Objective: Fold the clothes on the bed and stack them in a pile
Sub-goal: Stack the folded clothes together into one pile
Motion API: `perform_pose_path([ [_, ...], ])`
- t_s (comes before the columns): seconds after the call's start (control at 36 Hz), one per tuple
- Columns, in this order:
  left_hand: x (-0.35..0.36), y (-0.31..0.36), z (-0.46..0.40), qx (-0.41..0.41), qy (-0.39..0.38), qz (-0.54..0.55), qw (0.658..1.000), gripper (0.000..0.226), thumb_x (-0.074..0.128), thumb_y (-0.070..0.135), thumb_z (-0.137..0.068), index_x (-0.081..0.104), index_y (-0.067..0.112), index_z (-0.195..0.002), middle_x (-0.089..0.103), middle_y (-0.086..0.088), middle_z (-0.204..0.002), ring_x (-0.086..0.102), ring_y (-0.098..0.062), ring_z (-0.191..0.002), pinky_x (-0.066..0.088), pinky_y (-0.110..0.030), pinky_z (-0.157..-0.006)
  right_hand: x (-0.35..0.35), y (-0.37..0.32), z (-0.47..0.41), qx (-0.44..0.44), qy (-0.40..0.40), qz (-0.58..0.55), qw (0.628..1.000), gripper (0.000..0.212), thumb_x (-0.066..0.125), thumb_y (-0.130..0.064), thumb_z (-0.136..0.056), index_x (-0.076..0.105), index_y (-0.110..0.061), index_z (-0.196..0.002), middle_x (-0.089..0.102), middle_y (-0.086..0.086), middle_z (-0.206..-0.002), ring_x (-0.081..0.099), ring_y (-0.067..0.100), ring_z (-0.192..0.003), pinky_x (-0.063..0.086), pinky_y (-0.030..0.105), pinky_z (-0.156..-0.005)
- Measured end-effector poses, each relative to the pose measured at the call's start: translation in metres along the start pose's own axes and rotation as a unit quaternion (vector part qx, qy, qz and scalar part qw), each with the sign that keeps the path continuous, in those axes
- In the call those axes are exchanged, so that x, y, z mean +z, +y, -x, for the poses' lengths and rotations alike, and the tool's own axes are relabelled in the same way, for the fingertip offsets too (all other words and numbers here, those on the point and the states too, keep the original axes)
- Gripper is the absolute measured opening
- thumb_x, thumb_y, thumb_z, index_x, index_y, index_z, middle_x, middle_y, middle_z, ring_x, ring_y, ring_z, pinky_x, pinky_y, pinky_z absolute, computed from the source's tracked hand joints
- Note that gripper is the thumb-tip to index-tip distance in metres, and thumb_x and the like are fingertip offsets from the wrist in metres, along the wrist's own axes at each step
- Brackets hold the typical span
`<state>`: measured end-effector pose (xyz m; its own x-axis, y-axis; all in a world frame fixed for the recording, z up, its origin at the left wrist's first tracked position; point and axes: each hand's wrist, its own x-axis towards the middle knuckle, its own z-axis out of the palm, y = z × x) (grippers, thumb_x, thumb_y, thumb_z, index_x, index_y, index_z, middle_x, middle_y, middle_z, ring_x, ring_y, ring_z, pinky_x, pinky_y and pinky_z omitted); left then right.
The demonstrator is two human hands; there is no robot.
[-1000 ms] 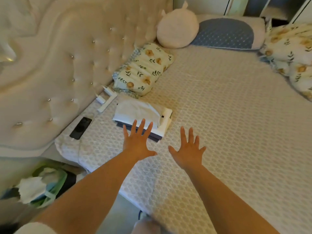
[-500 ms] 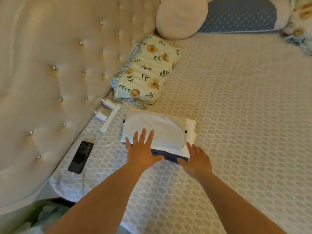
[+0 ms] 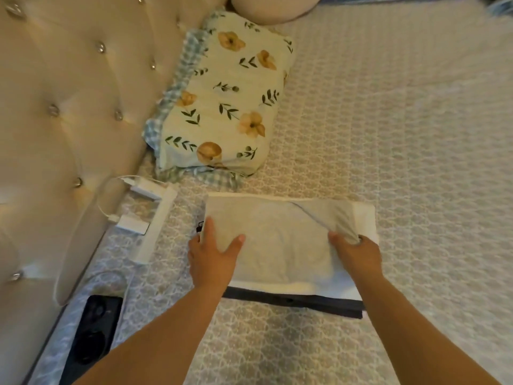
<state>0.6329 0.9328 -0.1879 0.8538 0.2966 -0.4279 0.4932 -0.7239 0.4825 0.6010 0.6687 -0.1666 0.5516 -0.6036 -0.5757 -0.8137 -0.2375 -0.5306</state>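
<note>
1. No writing, label, brand, number or sign is showing legibly anywhere in this view.
2. The black phone (image 3: 93,340) lying near the bed's edge is showing only camera rings, with no readable mark.
3. The small dark tag (image 3: 200,227) peeking out at the left edge of the folded pile is appearing too small and blurred to read.
4. The white chargers (image 3: 133,224) are showing no print.
</note>
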Motion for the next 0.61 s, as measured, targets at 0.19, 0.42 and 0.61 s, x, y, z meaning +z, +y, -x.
perform_pose_path([
  [0.19,0.0,0.011,-0.022,-0.083,-0.016,0.023,0.996,0.114,0.059,0.08,-0.064,0.001,0.035,-0.151,0.02,-0.011,-0.152,0.024,-0.036,-0.137,0.025,-0.055,-0.109,-0.012,0.01,0.004,0.011,0.084,0.104,0.991,0.058,0.064,-0.061,-0.077,0.059,-0.014,-0.11,0.059,0.013,-0.113,0.055,0.034,-0.098,0.042,0.04,-0.077],
  [0.42,-0.009,-0.003,-0.051,-0.183,-0.166,0.135,0.959,0.137,0.069,0.081,-0.028,0.034,0.017,-0.144,0.048,-0.013,-0.137,0.05,-0.033,-0.121,0.043,-0.047,-0.102,-0.014,0.025,-0.029,0.111,-0.111,-0.118,0.981,0.11,0.082,-0.054,-0.057,0.031,-0.015,-0.146,0.042,0.018,-0.143,0.043,0.038,-0.128,0.038,0.055,-0.104],
  [0.61,-0.024,-0.002,-0.057,-0.23,-0.324,0.22,0.891,0.089,0.082,0.056,-0.043,0.062,0.014,-0.118,0.072,-0.013,-0.103,0.066,-0.032,-0.097,0.054,-0.047,-0.087,-0.029,0.032,-0.035,0.182,-0.25,-0.166,0.936,0.069,0.084,-0.047,-0.052,0.064,-0.009,-0.107,0.073,0.016,-0.096,0.069,0.034,-0.09,0.055,0.043,-0.076],
])
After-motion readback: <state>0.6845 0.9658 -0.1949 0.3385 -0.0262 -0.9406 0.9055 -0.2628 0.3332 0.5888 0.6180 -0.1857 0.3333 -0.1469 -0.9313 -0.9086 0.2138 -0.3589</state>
